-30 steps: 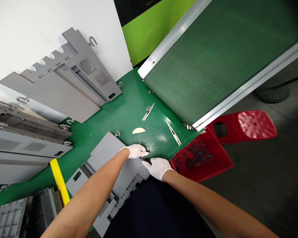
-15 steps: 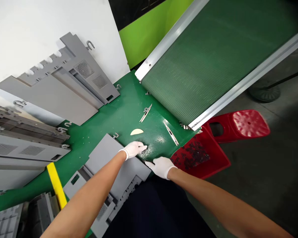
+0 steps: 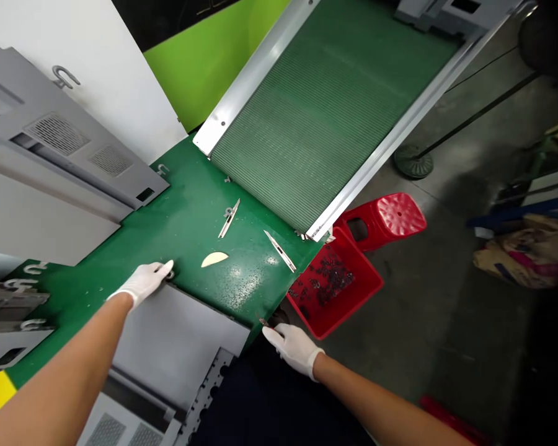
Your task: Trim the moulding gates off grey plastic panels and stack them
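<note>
The left hand (image 3: 144,282), in a white glove, lies flat with its fingers together at the near edge of the green table (image 3: 181,198). It holds nothing that shows, and its fingertips sit just beside a small metal hook (image 3: 168,274). The right hand (image 3: 294,348), also gloved, is closed into a narrow pinch just off the table's near edge, with a small pointed tool (image 3: 263,322) sticking out past its fingertips; the grip itself is partly hidden.

On the table, between the hands, lie a cream half-moon scrap (image 3: 214,259), two thin metal strips (image 3: 279,251) and scattered dark specks (image 3: 242,288). A gray panel (image 3: 177,337) lies along the table's near edge under the left forearm, and another gray panel (image 3: 60,148) lies at its far left. A ribbed green belt (image 3: 307,118) with metal rails slopes up from the table's far edge. Just past the table's right corner, a tilted red basket (image 3: 335,282) holds dark bits, touching a red stool (image 3: 381,220).
</note>
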`<state>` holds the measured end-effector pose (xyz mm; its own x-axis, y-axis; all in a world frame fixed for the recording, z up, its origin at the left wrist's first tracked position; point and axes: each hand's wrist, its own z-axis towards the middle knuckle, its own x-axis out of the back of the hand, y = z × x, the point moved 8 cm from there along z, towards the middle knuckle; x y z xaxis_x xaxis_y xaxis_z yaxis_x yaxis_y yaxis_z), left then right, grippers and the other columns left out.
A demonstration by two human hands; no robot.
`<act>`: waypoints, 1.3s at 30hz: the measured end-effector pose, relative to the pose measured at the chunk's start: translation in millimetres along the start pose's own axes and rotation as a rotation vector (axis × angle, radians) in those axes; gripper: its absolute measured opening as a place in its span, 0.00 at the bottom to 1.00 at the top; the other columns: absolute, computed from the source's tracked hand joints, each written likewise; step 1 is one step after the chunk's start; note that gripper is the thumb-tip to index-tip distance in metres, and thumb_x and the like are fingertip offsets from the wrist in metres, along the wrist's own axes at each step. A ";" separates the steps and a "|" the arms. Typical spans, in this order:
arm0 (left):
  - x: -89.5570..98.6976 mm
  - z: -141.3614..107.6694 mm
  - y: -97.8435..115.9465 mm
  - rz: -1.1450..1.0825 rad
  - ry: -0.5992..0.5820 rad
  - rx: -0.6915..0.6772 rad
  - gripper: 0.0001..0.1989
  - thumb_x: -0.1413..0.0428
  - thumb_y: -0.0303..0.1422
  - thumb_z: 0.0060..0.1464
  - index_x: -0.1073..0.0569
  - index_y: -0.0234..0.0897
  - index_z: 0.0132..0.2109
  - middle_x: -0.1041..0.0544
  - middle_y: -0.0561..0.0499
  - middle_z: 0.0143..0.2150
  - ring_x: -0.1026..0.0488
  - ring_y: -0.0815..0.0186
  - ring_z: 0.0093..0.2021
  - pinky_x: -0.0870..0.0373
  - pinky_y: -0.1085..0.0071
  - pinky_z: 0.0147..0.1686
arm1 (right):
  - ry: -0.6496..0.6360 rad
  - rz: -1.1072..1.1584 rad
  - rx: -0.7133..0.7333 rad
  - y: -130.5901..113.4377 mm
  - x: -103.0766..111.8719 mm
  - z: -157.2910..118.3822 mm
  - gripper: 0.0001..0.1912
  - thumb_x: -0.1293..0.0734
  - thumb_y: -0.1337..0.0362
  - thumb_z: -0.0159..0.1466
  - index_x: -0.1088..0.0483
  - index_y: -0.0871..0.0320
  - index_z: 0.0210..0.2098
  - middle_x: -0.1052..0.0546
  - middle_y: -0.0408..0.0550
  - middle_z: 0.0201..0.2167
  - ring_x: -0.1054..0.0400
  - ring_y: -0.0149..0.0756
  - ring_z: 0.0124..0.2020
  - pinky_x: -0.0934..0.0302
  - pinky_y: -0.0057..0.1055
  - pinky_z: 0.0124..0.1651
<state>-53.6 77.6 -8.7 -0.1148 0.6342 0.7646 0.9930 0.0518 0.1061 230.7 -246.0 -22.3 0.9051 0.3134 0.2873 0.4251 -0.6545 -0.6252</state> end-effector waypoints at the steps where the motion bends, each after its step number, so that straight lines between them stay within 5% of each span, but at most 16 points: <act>1: -6.1 2.2 -9.4 -0.043 -0.077 -0.018 0.31 0.54 0.60 0.52 0.21 0.40 0.38 0.20 0.46 0.44 0.26 0.52 0.45 0.31 0.61 0.47 | -0.003 -0.002 0.007 -0.7 0.0 0.6 0.33 0.49 0.37 0.66 0.31 0.56 0.28 0.24 0.47 0.25 0.31 0.35 0.29 0.42 0.29 0.34; 7: -29.5 -13.8 5.1 -0.089 -0.175 -0.080 0.26 0.50 0.58 0.49 0.25 0.40 0.27 0.24 0.50 0.28 0.28 0.59 0.33 0.34 0.68 0.35 | -0.044 -0.093 0.043 -28.7 -10.6 24.5 0.34 0.51 0.37 0.67 0.28 0.56 0.31 0.22 0.50 0.29 0.28 0.38 0.33 0.40 0.31 0.39; 14: -32.1 -8.1 5.4 -0.165 -0.152 -0.150 0.21 0.49 0.50 0.51 0.21 0.41 0.37 0.20 0.50 0.40 0.27 0.61 0.40 0.33 0.70 0.42 | -0.198 -0.319 0.147 -114.7 -50.9 85.6 0.40 0.53 0.34 0.64 0.25 0.59 0.43 0.21 0.60 0.44 0.27 0.48 0.47 0.38 0.38 0.48; 20: -33.2 -13.0 -0.8 -0.251 -0.200 -0.167 0.24 0.50 0.53 0.52 0.21 0.38 0.34 0.19 0.49 0.36 0.26 0.60 0.37 0.32 0.69 0.41 | -0.238 -0.380 0.135 -165.3 -82.1 136.2 0.42 0.51 0.35 0.64 0.26 0.64 0.49 0.22 0.66 0.48 0.27 0.55 0.50 0.36 0.44 0.49; 29: -27.0 -11.3 -23.0 -0.402 -0.223 -0.163 0.25 0.50 0.56 0.52 0.23 0.38 0.36 0.19 0.50 0.40 0.26 0.61 0.40 0.32 0.69 0.44 | -0.262 -0.417 0.186 -186.3 -103.8 157.2 0.41 0.52 0.35 0.64 0.24 0.62 0.46 0.21 0.63 0.45 0.26 0.53 0.48 0.36 0.43 0.50; 39: -31.6 0.5 -20.7 -0.521 -0.282 -0.181 0.25 0.48 0.54 0.52 0.22 0.36 0.38 0.19 0.46 0.41 0.25 0.60 0.42 0.32 0.67 0.47 | -0.201 -0.466 0.153 -198.7 -108.1 172.2 0.41 0.53 0.36 0.65 0.24 0.63 0.44 0.21 0.64 0.44 0.28 0.54 0.49 0.38 0.42 0.51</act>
<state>-70.5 56.8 -35.3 -0.5473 0.7413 0.3886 0.7851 0.2938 0.5453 47.0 -31.3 -54.1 0.5948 0.6827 0.4243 0.7621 -0.3111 -0.5678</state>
